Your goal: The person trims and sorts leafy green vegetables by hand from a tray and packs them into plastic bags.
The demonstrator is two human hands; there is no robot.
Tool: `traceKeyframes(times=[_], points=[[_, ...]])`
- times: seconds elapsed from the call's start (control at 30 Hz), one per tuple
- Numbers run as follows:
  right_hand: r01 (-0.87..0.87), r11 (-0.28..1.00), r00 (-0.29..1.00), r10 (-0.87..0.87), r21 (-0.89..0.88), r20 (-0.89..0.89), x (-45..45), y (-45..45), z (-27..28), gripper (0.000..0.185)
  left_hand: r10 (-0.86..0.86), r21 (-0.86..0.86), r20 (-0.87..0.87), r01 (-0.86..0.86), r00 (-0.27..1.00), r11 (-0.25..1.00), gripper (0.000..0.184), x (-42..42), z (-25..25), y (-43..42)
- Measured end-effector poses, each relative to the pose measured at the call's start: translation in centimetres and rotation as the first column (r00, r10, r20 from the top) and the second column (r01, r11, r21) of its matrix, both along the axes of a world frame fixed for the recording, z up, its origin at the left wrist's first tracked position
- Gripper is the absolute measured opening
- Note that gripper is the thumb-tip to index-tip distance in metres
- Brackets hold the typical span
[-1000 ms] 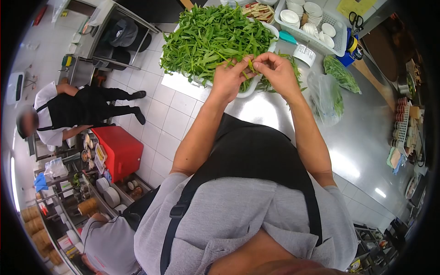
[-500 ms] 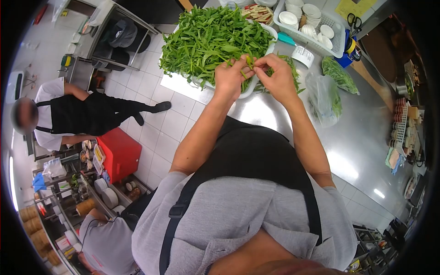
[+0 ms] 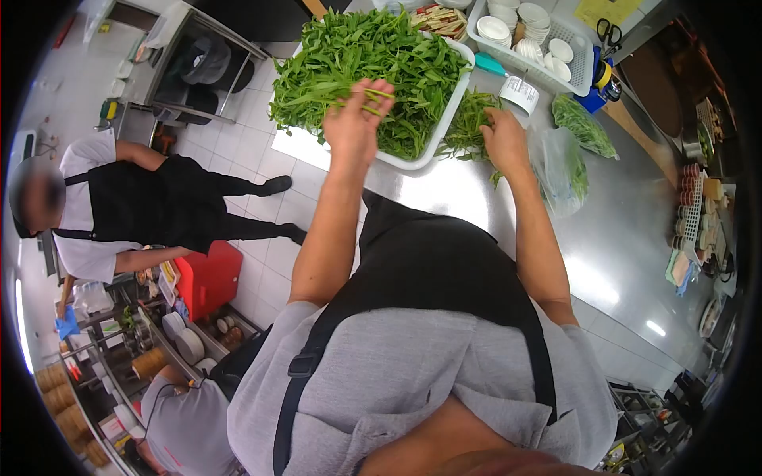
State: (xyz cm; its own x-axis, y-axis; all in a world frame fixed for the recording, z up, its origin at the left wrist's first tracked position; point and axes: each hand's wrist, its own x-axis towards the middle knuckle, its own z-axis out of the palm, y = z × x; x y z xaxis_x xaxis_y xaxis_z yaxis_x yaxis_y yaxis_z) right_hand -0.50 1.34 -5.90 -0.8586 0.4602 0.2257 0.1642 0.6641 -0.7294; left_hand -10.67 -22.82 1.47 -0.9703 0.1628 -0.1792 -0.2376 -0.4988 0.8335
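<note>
Two bare hands of ours reached out over the steel table (image 3: 619, 214), with twelve o'clock straight ahead of us. Our left hand (image 3: 353, 127), at eleven, was above the near part of the white tub (image 3: 456, 103), its fingers curled round a few green stalks (image 3: 384, 95). Those stalks lay crosswise to our forearm, their long axis running roughly from nine to three; the leafy ends pointed towards nine, and the bare, paler ends stuck out past our fingers towards three. Beneath and beyond them, the leafy pile (image 3: 373, 55) filled the tub and spilled over its rim.

Our right hand (image 3: 506, 143), at one, had its fingertips at the edge of the smaller heap (image 3: 474, 107) on the table, just beside the tub (we could not tell whether they had closed on a sprig). Near that heap, towards one, we had the white container (image 3: 520, 94) with printing on it. The clear bag (image 3: 562, 170) lay at two from our right hand, and the bagged greens (image 3: 583, 127) rested just beyond it. Farther off, at one, stood the grey basket (image 3: 516, 57) of white dishes (image 3: 494, 28).
</note>
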Motion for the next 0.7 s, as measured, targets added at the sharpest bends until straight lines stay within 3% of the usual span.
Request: traceKeyframes(times=[0.03,0.17,0.23,0.33,0.43,0.47,0.57,0.63,0.7], points=[[-0.009,0.985,0.998,-0.003,0.171,0.067,0.1,0.0,0.4,0.019,0.031,0.009,-0.005,-0.031,1.0,0.999,0.023,-0.5,0.5,-0.9],[-0.246,0.969,0.964,0.246,0.011,-0.103,-1.6,-2.8,4.4,0.014,0.022,-0.006,-0.064,-0.022,0.998,1.0,0.018,-0.6,0.7,-2.8],[-0.357,0.924,0.934,0.356,0.138,0.031,-2.7,-4.6,5.3,0.016,0.011,0.004,-0.045,-0.011,0.999,1.0,0.016,-0.4,0.9,-2.6],[-0.49,0.794,0.861,0.378,0.36,0.34,-3.9,-7.5,6.3,0.019,-0.027,0.064,-0.032,0.029,0.999,0.998,0.016,-0.2,0.5,-2.3],[-0.542,0.671,0.829,0.331,0.505,0.451,-5.8,-8.7,3.3,0.014,-0.016,0.062,-0.013,0.017,1.0,0.998,0.015,0.2,0.5,-2.5],[-0.518,0.667,0.853,0.356,0.536,0.382,-6.3,-8.2,2.7,0.011,-0.016,0.04,-0.019,0.017,1.0,0.999,0.014,0.1,0.3,-2.7],[-0.54,0.813,0.818,0.447,0.218,0.361,-6.6,-6.0,6.4,0.014,-0.019,-0.09,-0.067,0.012,0.998,0.996,0.011,0.2,0.7,-3.5],[-0.521,0.854,0.832,0.503,0.019,0.233,-5.9,-4.6,8.3,0.013,-0.055,-0.172,-0.062,0.044,0.997,0.984,0.015,0.4,0.5,-4.0],[-0.462,0.855,0.865,0.493,-0.234,0.091,-5.4,-3.6,9.1,0.014,-0.118,-0.141,0.004,0.117,0.993,0.983,0.021,0.7,0.0,-3.7]])
